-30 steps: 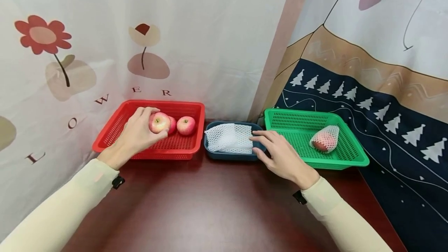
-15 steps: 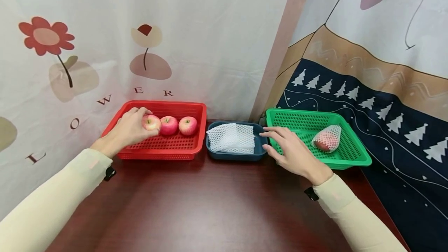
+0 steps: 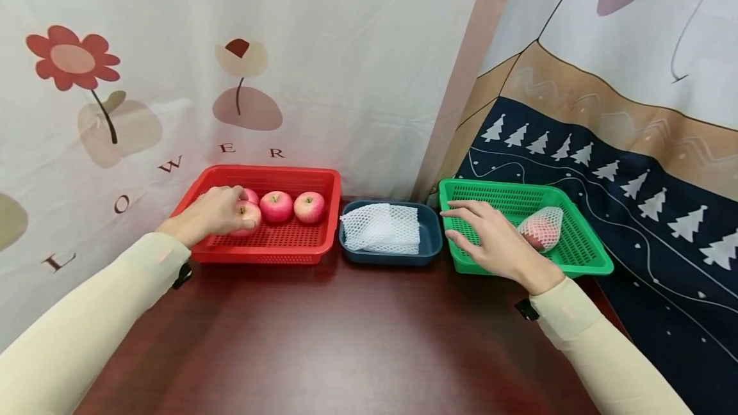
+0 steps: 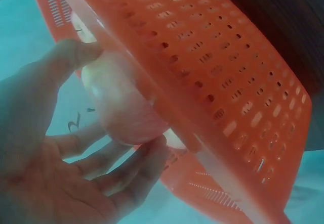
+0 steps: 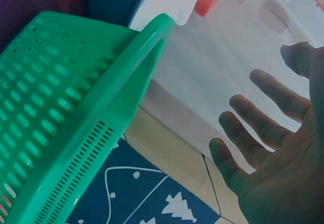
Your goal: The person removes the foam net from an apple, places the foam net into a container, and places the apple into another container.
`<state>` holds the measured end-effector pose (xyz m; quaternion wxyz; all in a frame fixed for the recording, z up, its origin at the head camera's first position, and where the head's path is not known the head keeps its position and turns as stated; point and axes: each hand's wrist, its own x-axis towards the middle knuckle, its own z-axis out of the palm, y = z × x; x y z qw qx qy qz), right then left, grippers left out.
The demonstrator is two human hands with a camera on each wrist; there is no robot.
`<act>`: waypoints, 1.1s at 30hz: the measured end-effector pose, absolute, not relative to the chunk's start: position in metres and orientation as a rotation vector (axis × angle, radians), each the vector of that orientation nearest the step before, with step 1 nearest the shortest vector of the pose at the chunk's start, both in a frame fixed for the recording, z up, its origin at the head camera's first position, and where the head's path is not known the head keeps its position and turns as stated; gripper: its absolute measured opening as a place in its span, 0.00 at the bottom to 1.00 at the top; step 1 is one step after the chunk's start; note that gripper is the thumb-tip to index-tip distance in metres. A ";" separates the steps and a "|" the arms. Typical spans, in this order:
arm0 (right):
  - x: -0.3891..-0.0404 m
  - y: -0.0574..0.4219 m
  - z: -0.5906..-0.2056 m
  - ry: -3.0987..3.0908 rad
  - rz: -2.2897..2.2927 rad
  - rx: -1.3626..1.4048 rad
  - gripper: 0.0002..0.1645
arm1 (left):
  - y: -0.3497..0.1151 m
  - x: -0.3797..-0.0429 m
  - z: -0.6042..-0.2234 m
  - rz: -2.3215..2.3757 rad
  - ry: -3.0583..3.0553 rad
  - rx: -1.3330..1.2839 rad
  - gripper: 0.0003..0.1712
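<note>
In the head view, my left hand [image 3: 209,213] grips a red-and-yellow apple [image 3: 248,215] at the left of the red basket [image 3: 265,255]. The left wrist view shows thumb and fingers curled round that apple [image 4: 121,100], close to the basket's rim. Two more apples, a middle one [image 3: 277,206] and a right one [image 3: 309,207], sit beside it, and another shows partly behind the hand. My right hand [image 3: 501,242] hovers with spread fingers over the left part of the green basket [image 3: 576,268], holding nothing. A net-wrapped apple [image 3: 542,229] lies in that basket, partly behind the hand.
Between the baskets stands a dark blue tray [image 3: 429,235] with white foam nets [image 3: 380,229] in it. All three containers stand along the back of the dark red table [image 3: 357,332]. A printed curtain [image 3: 357,82] hangs right behind them.
My left hand has moved left and lower in the red basket with the apple, uncovering the middle apple. My right hand has drawn right, from the blue tray to over the green basket.
</note>
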<state>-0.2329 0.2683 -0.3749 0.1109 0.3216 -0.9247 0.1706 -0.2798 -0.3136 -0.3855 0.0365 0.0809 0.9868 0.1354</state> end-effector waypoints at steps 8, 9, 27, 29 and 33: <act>-0.239 0.272 -0.372 -2.747 0.475 0.936 0.28 | -0.312 -0.283 -0.382 0.393 2.918 0.236 0.34; -0.240 0.273 -0.372 -2.751 0.476 0.934 0.28 | -0.312 -0.283 -0.382 0.380 2.912 0.245 0.34; -0.250 0.290 -0.366 -2.817 0.437 0.857 0.27 | -0.299 -0.296 -0.392 0.232 2.912 0.377 0.31; -0.250 0.292 -0.367 -2.831 0.439 0.842 0.27 | -0.298 -0.295 -0.392 0.203 2.903 0.392 0.31; -0.253 0.296 -0.366 -2.839 0.439 0.828 0.27 | -0.297 -0.296 -0.393 0.172 2.884 0.391 0.32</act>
